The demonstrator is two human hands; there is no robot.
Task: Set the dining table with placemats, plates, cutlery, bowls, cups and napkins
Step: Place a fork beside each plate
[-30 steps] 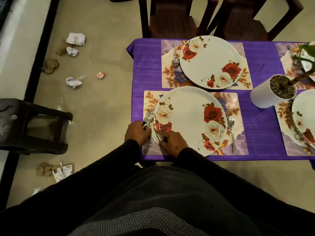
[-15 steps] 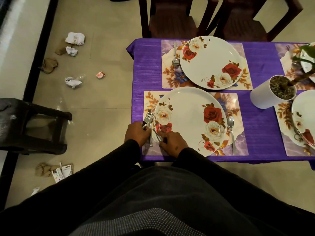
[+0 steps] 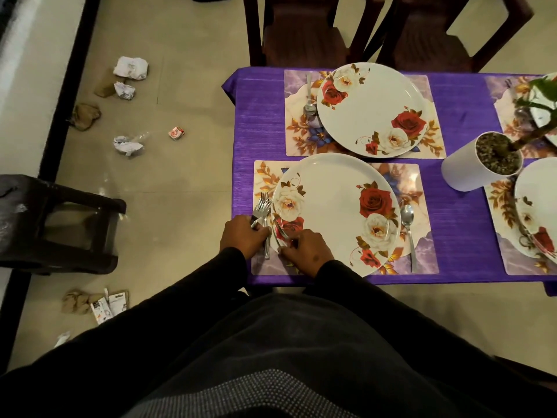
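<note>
From the head view, the left hand is curled round a bundle of forks, tines pointing to twelve o'clock, just off the nine o'clock rim of the near floral plate. The right hand pinches one piece of cutlery, a fork or a knife, I cannot tell which, slanting across the plate's seven o'clock edge. A single utensil lies on the near placemat between the two hands. A spoon already rests at the plate's three o'clock. To do this well, I'd say the piece should slide off the rim and lie flat on the mat, parallel to the spoon, handle towards six o'clock, without nudging the plate. The bundle wants a firm grip so nothing spills onto the purple-clothed desk.
</note>
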